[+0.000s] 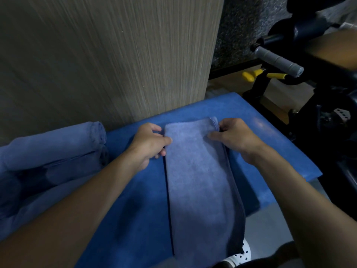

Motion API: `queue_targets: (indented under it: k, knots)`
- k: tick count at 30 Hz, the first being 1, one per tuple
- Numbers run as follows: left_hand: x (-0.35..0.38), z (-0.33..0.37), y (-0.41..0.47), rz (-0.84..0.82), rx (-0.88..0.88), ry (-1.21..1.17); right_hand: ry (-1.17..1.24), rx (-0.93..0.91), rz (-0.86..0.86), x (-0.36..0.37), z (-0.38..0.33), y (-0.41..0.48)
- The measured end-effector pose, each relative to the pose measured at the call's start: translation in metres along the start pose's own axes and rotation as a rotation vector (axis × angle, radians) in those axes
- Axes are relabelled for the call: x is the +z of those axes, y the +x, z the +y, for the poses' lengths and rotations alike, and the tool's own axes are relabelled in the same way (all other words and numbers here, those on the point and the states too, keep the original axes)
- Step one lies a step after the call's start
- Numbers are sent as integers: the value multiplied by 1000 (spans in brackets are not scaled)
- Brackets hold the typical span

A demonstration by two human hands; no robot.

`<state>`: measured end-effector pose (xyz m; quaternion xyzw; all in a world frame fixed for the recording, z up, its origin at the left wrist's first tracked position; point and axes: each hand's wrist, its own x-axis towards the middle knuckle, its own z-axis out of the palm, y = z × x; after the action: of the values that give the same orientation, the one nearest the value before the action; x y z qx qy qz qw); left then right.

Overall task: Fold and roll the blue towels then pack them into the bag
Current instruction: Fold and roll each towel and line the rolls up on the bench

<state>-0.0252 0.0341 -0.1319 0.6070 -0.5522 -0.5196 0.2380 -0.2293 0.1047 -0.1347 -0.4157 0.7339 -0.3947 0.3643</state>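
Head view, and both hands are on it. The folded towel (201, 180) is a long, narrow strip of soft, nappy, lavender-blue cloth, and its long axis runs straight away from the person, the far short end squared off between the two grips. The left hand (148, 144) pinches the strip's left edge, thumb flat on top, fingers curled in beside and under the hem. The right hand (233, 138) clamps the far right corner, thumb pressed on the pile, fingers wrapped round the stacked layers that show as a darker line down that side. From the grips the strip trails back past both wrists and hangs off the near edge.

Under the hands lies a smooth, deeper-blue padded bench (270, 136). Outside the left hand, well apart from it, sit rolled towels (58, 144), plump cylinders of the same fuzzy cloth, with a spiral end showing on the upper one. Beyond both grips rises a streaky wood-grain panel (116, 55). Out past the right hand stands a black machine with a ribbed grey handle (278, 60).
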Motion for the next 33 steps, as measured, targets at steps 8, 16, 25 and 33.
queue_targets:
  k: [8, 16, 25, 33]
  knots:
    - [-1, 6, -7, -148, 54, -255, 136, 25, -10, -9, 2, -1]
    - [9, -17, -9, -147, 438, -156, 262, -133, -89, -16, 11, -10]
    - [7, -51, -28, -66, 662, 60, -267, -599, 6, -21, 50, -18]
    - [6, -64, -25, -26, 675, 136, -515, -650, -22, -30, 45, -38]
